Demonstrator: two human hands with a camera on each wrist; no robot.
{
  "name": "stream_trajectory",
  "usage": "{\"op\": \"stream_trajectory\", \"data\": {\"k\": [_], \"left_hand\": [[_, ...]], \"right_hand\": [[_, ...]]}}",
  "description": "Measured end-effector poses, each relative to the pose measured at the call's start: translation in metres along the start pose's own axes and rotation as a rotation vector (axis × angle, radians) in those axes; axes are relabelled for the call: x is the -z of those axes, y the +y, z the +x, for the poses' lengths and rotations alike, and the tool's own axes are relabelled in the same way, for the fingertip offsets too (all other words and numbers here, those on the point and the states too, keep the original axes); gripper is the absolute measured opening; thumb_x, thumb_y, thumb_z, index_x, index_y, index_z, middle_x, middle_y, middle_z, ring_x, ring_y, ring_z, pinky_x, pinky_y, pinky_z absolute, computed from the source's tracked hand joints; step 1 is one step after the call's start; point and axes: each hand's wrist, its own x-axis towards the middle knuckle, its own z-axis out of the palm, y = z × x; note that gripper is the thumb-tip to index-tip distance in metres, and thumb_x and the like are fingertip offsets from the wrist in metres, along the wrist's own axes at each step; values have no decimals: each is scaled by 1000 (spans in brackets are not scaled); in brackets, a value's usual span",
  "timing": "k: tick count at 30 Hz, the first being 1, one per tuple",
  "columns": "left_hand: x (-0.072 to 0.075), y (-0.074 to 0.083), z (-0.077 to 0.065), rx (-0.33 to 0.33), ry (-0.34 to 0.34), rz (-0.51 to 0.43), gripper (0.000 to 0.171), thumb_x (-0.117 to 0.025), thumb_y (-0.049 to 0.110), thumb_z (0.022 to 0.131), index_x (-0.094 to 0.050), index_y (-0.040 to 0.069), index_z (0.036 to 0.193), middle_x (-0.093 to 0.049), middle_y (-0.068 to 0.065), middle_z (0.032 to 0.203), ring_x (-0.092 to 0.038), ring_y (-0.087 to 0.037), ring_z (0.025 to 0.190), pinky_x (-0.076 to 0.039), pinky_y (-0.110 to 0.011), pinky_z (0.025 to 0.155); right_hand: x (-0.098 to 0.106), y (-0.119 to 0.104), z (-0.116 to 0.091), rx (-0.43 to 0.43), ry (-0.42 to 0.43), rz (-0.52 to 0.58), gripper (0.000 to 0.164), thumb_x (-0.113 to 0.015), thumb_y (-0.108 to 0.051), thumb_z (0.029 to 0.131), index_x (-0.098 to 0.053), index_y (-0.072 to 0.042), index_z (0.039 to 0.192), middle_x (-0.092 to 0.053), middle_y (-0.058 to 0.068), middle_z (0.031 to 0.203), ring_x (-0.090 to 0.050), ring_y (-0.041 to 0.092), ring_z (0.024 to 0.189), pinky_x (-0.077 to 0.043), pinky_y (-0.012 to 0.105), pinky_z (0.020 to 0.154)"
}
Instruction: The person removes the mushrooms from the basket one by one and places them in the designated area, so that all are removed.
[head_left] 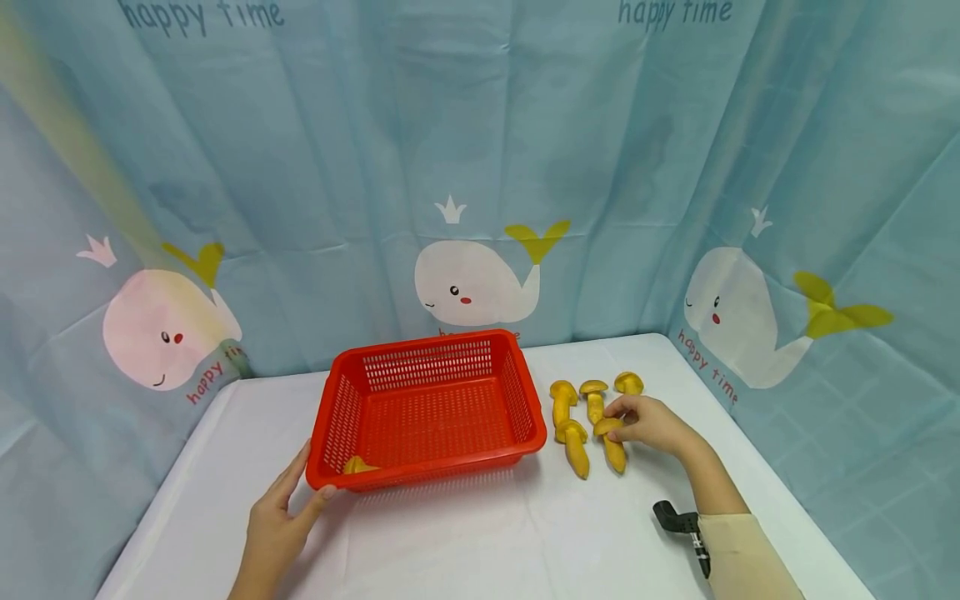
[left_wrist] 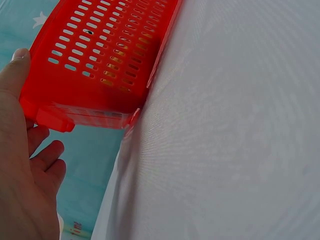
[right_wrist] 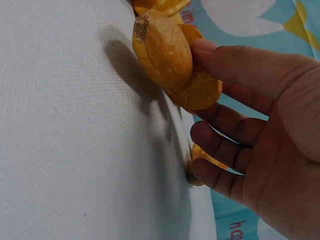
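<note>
My left hand holds the near left corner of a red plastic basket, its thumb and fingers about the rim. In the left wrist view the fingers curl under the rim. Inside the basket's near left corner lies a yellow mushroom, partly hidden by the front wall. To the right of the basket, my right hand pinches another yellow mushroom at its cap. Seen from the right wrist, this mushroom sits between thumb and fingers, close to the tablecloth.
Several more yellow mushrooms lie in loose rows beside the basket; one mushroom is behind the right hand. A black device is at the right sleeve. Blue curtains with whale prints enclose the white table.
</note>
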Motion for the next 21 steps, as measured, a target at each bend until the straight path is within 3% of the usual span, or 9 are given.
{"op": "stream_trajectory", "data": {"k": [11,21], "left_hand": [[-1,0,0,4,3,-4,85,-86,23,85,-41,37,156,-51,-4,155,-34,24,130,-28,3,98],[0,0,0,2,6,-1,86,-86,22,84,-42,36,156,-52,-4,154,-34,24,130,-28,4,98]], "right_hand": [[4,-5,-2,23,-2,-26,32,-84,-23,85,-73,-10,113,-71,1,111,-58,24,100,-49,39,88],[10,-17,-8,16,29,-31,34,-82,-25,88,-72,-8,117,-68,13,121,-56,33,113,-51,43,91]]}}
